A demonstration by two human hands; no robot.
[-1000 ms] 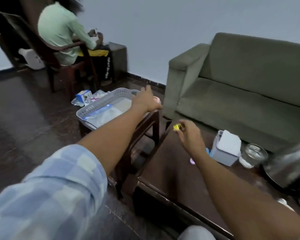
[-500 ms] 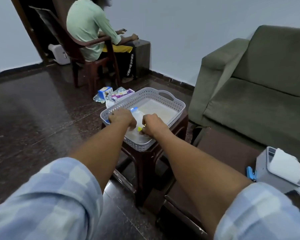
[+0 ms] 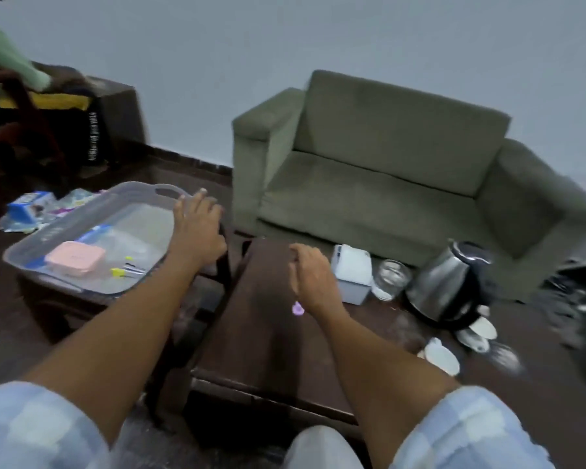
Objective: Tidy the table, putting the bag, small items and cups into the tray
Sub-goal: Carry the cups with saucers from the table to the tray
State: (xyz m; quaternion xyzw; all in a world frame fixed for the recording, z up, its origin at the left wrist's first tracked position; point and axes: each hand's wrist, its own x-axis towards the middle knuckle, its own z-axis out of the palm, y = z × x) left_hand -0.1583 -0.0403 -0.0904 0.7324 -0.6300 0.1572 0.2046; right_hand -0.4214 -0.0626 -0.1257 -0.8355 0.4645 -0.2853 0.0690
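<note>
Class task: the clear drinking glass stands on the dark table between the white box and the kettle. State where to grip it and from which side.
Grip the glass around its upper wall, from above and the near side: it stands upright, with the white box and kettle crowding either side.

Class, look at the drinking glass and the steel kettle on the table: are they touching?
Apart. The head view shows a strip of dark table between the glass and the kettle.
</note>
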